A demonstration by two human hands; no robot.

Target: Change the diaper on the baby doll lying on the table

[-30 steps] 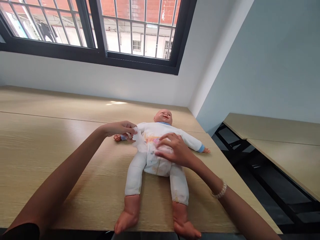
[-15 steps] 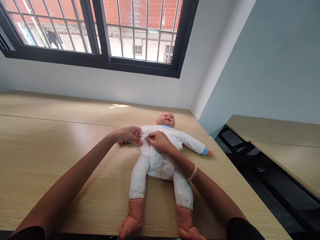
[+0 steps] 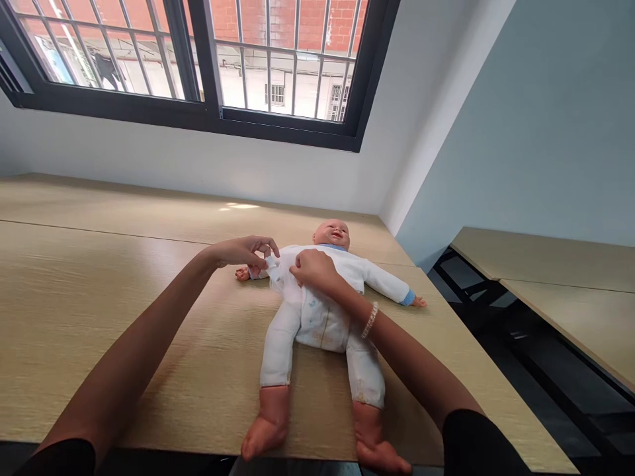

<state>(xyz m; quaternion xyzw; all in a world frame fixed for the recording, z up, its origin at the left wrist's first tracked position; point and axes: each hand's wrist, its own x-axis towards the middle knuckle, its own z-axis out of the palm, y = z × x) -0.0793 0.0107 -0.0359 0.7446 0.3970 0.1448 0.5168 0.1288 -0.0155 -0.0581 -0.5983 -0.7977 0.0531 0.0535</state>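
Since half a second ago the left hand (image 3: 247, 251) has drawn toward 9 o'clock, pinching the suit flap (image 3: 276, 275), while the right hand (image 3: 311, 268), fingers curled, grips cloth on the chest of the doll (image 3: 317, 318) lying face-up on the tabletop (image 3: 124, 297), work that likely needs fine fingertip alignment next.

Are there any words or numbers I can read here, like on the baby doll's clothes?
There are no words or numbers here that can be read.
The doll wears a white suit with faint coloured marks on the tummy. They are too blurred to tell if any are letters.
Through the window, the buildings outside show no sign that can be read.
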